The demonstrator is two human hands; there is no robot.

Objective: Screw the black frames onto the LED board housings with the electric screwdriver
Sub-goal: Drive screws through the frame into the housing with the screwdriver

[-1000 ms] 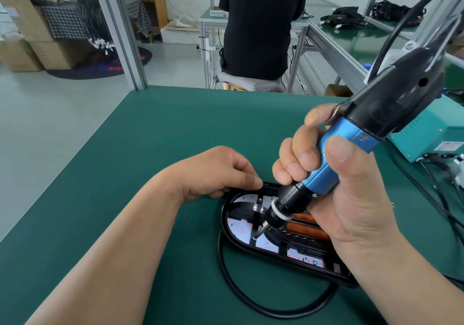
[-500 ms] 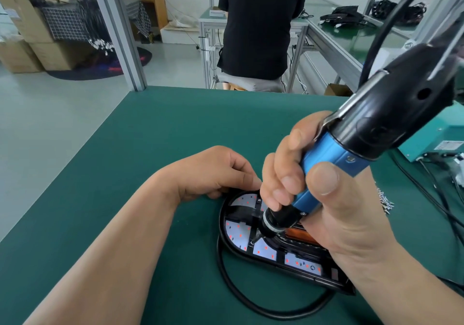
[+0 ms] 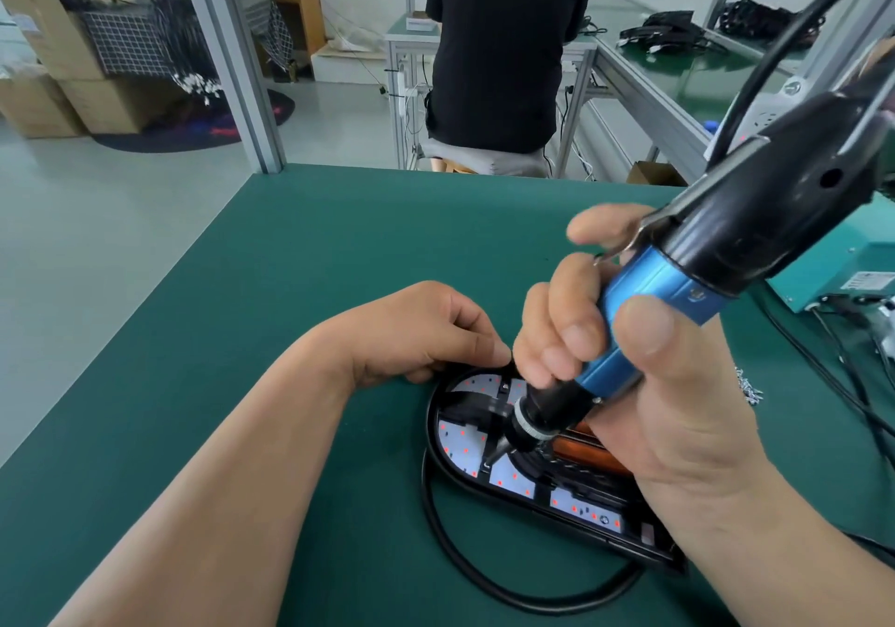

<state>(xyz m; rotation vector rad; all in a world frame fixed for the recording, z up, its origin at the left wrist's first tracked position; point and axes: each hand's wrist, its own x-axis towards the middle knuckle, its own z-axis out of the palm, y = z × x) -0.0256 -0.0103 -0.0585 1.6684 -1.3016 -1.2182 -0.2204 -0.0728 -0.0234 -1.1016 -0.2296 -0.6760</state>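
Driving a screw, by my read. Right hand [image 3: 668, 423] wraps fingers + thumb tight round the blue barrel of the electric screwdriver [image 3: 668, 282], bit tip down on the black frame [image 3: 465, 406] near the middle of the LED board housing [image 3: 595, 532]. Left hand [image 3: 416, 331], fingers curled, grips the housing's far end.

Housing lies flat on green mat [image 3: 290, 263]. Long axis runs far-left to near-right, rounded end twd left hand. Driver leans: top up-right, tip down-left.

To do well: bring driver nearer vertical, press along screw axis, hold housing firm. A slip could scar LEDs. Screw too small to see.
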